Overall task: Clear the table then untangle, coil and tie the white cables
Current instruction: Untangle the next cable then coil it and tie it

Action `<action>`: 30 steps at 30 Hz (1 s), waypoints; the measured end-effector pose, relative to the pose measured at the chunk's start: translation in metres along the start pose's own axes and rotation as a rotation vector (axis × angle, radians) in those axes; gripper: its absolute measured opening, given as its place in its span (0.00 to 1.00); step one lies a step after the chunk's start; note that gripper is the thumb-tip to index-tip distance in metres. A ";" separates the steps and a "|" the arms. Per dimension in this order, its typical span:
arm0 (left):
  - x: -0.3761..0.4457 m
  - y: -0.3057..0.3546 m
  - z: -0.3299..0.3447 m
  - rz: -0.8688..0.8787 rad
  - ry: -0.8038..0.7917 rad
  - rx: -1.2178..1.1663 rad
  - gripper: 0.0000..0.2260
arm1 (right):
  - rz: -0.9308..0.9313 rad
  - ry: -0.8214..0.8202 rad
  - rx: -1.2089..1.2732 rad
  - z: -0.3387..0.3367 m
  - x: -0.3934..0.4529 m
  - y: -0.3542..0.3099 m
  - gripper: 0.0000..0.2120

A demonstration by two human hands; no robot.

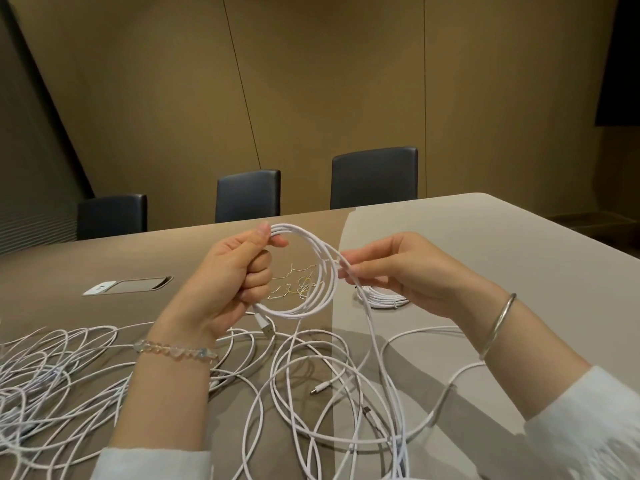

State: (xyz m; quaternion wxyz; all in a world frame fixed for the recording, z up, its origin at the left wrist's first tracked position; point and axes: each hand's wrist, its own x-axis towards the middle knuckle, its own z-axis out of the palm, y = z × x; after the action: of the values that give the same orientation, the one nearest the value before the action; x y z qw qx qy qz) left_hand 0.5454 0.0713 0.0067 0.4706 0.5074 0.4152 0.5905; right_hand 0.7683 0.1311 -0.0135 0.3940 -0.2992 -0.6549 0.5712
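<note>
Your left hand [230, 271] is gripping the coil [304, 271]; your right hand [398, 268] is pinching the limp, springy cable, feeding it in.

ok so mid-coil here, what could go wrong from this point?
1. The left hand grips the coil on one side only; if that grip slackens, the loops may spring apart.
2. The strand feeding through the right hand runs down into the loose cables on the table; pulling could tighten a snag.
3. The dangling USB plug hangs just above those cables and might catch.
</note>
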 end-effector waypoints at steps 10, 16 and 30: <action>0.002 0.004 -0.004 0.083 0.026 -0.077 0.12 | 0.071 -0.172 -0.215 0.003 -0.001 0.003 0.16; 0.003 0.004 -0.004 0.161 0.089 -0.068 0.13 | -0.078 0.034 -0.590 0.019 0.000 0.009 0.07; 0.008 0.001 -0.043 0.236 0.276 -0.102 0.13 | -0.399 0.137 -0.935 0.002 -0.011 -0.018 0.07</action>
State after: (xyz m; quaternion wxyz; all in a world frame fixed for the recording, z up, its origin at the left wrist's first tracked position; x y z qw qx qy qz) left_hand 0.5028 0.0780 0.0034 0.3617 0.4422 0.3827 0.7261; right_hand 0.7730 0.1179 0.0021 0.3614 -0.3494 -0.8574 0.1100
